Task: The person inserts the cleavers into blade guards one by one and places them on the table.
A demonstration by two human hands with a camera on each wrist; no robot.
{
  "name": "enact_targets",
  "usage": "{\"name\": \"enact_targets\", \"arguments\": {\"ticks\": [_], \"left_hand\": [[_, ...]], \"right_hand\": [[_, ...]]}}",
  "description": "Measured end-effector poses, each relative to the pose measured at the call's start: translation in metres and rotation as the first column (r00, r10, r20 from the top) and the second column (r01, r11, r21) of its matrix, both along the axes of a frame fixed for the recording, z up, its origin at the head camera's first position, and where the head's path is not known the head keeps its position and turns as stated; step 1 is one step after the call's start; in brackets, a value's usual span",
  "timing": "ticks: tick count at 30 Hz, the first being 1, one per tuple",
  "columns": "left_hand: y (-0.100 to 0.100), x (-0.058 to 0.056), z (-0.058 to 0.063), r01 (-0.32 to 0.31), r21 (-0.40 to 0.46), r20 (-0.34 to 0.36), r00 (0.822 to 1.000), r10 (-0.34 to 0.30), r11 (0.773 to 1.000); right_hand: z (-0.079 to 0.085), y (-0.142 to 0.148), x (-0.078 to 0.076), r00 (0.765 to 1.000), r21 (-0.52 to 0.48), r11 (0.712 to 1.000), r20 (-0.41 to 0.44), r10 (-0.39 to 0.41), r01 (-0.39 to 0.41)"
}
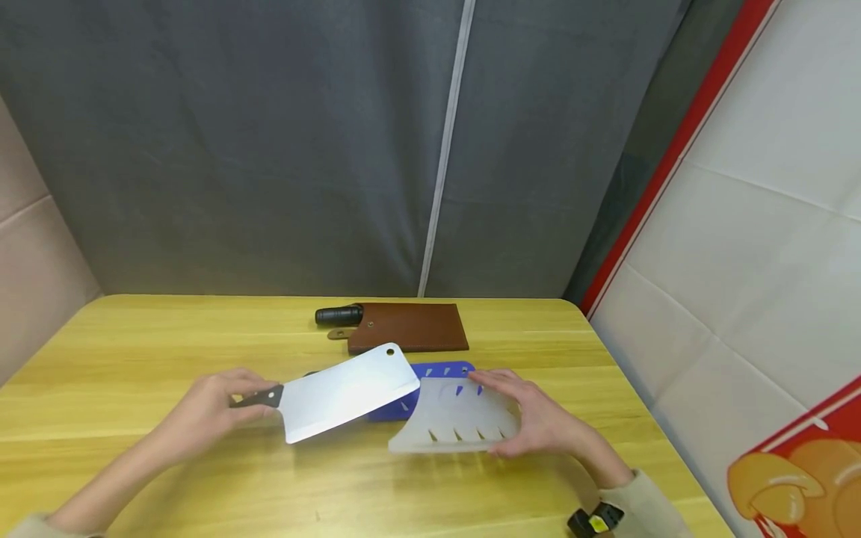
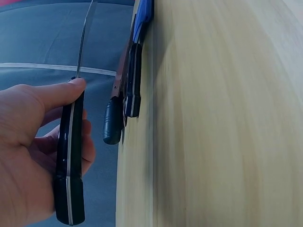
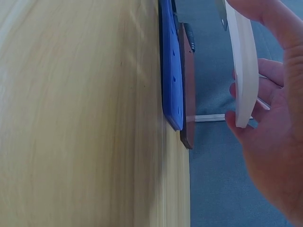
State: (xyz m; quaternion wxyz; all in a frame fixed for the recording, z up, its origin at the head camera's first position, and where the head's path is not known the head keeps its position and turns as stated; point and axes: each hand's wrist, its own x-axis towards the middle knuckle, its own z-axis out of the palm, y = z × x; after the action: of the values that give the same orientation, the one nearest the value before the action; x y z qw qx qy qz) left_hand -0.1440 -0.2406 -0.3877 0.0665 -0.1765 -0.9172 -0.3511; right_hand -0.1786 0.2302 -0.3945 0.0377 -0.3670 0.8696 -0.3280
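Observation:
My left hand (image 1: 218, 407) grips a cleaver (image 1: 346, 392) by its black riveted handle (image 2: 70, 156), thumb along the top. The broad blade points right and tilts upward, with a hole near its far corner. On the right, my right hand (image 1: 538, 418) holds a translucent white blade guard (image 1: 454, 418) with slots, thumb at its lower edge and fingers along the top. The blade's tip is close to the guard's left end; from the head view I cannot tell whether they touch. Both are raised above the table.
Behind them a blue slotted blade guard (image 1: 440, 369) lies on the wooden table (image 1: 202, 332); a black handle (image 2: 133, 85) sticks out of it. Farther back is a brown leather sheath (image 1: 410, 326) with a black-handled knife (image 1: 338, 316) in it. A grey curtain (image 1: 269, 149) hangs beyond the table.

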Motion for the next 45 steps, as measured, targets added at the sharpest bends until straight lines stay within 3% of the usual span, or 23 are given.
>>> {"name": "enact_targets", "arguments": {"ticks": [9, 18, 24, 27, 30, 37, 41, 45], "left_hand": [[0.006, 0.001, 0.003, 0.054, 0.008, -0.087, 0.995, -0.054, 0.998], [0.0, -0.005, 0.006, 0.186, -0.012, -0.11, 0.976, -0.187, 0.982], [0.001, -0.009, 0.005, 0.35, -0.023, -0.052, 0.935, -0.35, 0.937], [0.003, -0.009, 0.006, 0.393, -0.033, -0.038, 0.918, -0.394, 0.919], [0.004, -0.009, 0.009, 0.4, -0.054, -0.018, 0.916, -0.401, 0.915], [-0.002, -0.011, 0.018, 0.418, -0.073, 0.138, 0.903, -0.406, 0.906], [-0.005, -0.01, 0.019, 0.379, -0.054, 0.149, 0.918, -0.367, 0.924], [-0.007, -0.01, 0.022, 0.302, 0.023, 0.188, 0.935, -0.3, 0.953]], "right_hand": [[0.001, -0.002, -0.001, 0.997, 0.032, 0.998, -0.054, -0.058, 0.059], [0.001, 0.0, -0.002, 0.997, 0.029, 0.998, -0.059, -0.046, 0.048], [-0.001, 0.002, -0.004, 0.996, 0.023, 1.0, -0.082, -0.016, 0.018], [-0.001, 0.004, -0.004, 0.997, 0.022, 1.0, -0.076, -0.005, 0.006], [-0.001, 0.006, -0.003, 0.998, 0.008, 1.0, -0.059, -0.004, 0.005], [0.001, 0.008, -0.005, 0.999, -0.031, 0.999, -0.033, -0.012, 0.011], [-0.001, 0.01, -0.005, 1.0, -0.044, 0.999, -0.024, -0.019, 0.018], [-0.001, 0.012, -0.005, 0.999, -0.06, 0.998, -0.02, -0.03, 0.029]]}}
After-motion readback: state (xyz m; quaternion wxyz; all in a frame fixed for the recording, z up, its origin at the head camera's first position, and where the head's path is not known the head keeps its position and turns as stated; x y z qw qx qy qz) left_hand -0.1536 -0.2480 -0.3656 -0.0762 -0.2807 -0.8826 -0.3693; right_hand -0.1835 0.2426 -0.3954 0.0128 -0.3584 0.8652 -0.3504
